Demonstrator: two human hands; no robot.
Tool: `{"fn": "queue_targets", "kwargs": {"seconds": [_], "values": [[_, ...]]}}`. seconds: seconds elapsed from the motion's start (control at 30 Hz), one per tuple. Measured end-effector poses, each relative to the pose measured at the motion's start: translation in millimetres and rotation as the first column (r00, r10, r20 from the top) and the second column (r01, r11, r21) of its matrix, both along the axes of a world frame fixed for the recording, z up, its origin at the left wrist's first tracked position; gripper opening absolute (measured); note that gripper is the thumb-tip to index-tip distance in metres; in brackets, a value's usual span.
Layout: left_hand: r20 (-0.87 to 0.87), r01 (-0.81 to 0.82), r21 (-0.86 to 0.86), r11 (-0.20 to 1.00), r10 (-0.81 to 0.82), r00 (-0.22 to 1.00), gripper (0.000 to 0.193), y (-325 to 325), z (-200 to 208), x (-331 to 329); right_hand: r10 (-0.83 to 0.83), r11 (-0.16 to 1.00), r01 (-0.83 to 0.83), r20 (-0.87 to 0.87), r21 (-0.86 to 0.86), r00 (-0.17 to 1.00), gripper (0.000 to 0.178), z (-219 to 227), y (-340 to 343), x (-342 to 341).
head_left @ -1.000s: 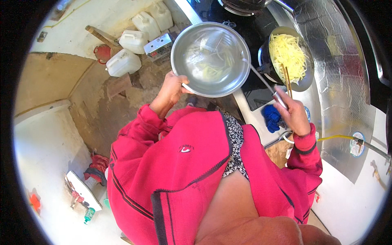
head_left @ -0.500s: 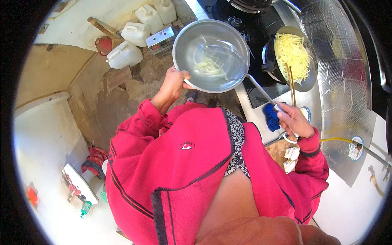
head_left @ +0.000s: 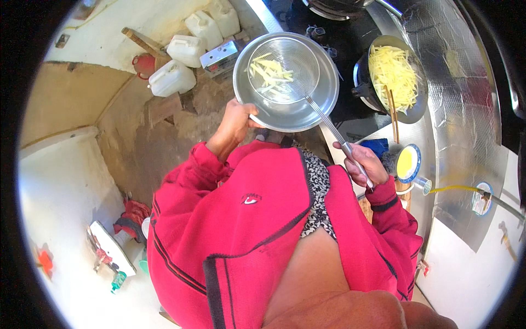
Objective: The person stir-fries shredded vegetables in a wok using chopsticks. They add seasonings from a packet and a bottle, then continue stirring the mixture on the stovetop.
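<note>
A: What is filling the most room?
B: A red jacket (head_left: 208,236) is taking up the middle; beyond it, a black cooktop (head_left: 348,77) is stretching across the upper right.

A: Which vessels are showing?
B: A wide metal basin (head_left: 329,77) is hovering in front of the jacket, its right side overlapping the cooktop from this angle; over to the right, a wok (head_left: 422,90) is holding a big heap of pale yellow strips (head_left: 392,77).

A: And the strainer (head_left: 301,60)?
B: Its round wire head is lying within the basin's rim, as seen from above; whether the two are touching, I cannot tell; its handle is slanting down to the right.

A: How are the hands gripping?
B: The left hand (head_left: 236,122) is clasping the basin at its lower left edge, thumb over the rim; the right hand (head_left: 364,163) is wrapping around the strainer's handle, just beside a blue cloth (head_left: 378,145).

A: Anything thinner?
B: Wooden chopsticks (head_left: 393,118) are leaning over the wok's near edge; a few loose strips (head_left: 269,72) are clustering at the left of the strainer's head.
</note>
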State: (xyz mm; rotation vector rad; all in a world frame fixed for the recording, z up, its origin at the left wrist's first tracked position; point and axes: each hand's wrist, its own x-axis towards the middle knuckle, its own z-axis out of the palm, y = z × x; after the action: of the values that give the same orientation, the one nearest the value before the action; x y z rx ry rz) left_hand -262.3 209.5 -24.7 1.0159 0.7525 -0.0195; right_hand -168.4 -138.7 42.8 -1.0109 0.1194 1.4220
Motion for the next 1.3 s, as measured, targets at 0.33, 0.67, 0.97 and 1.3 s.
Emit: {"fn": "queue_targets", "kwargs": {"seconds": [0.33,0.67,0.97,1.3], "values": [[0.054,0.039,-0.036,0.999,-0.037,0.998,0.043,1.9,14.6,18.6,-0.126,0.992,0.122,0.111,0.039,0.986,0.046,32.5,-31.7,-5.1],[0.057,0.054,-0.04,0.998,-0.051,0.997,0.042,0.0,18.2,27.5,-0.515,0.831,0.551,0.483,0.08,0.708,0.051,78.4,-99.2,-10.8],[0.052,0.104,-0.048,0.993,-0.102,0.993,0.04,4.6,9.1,28.1,0.736,0.532,0.78,0.636,-0.329,-0.233,0.046,-7.4,-147.8,33.3],[0.036,0.046,-0.069,0.997,-0.044,0.998,0.037,0.5,16.7,28.2,-0.017,0.724,0.629,0.904,-0.284,0.427,0.05,53.0,-112.9,17.3]]}}
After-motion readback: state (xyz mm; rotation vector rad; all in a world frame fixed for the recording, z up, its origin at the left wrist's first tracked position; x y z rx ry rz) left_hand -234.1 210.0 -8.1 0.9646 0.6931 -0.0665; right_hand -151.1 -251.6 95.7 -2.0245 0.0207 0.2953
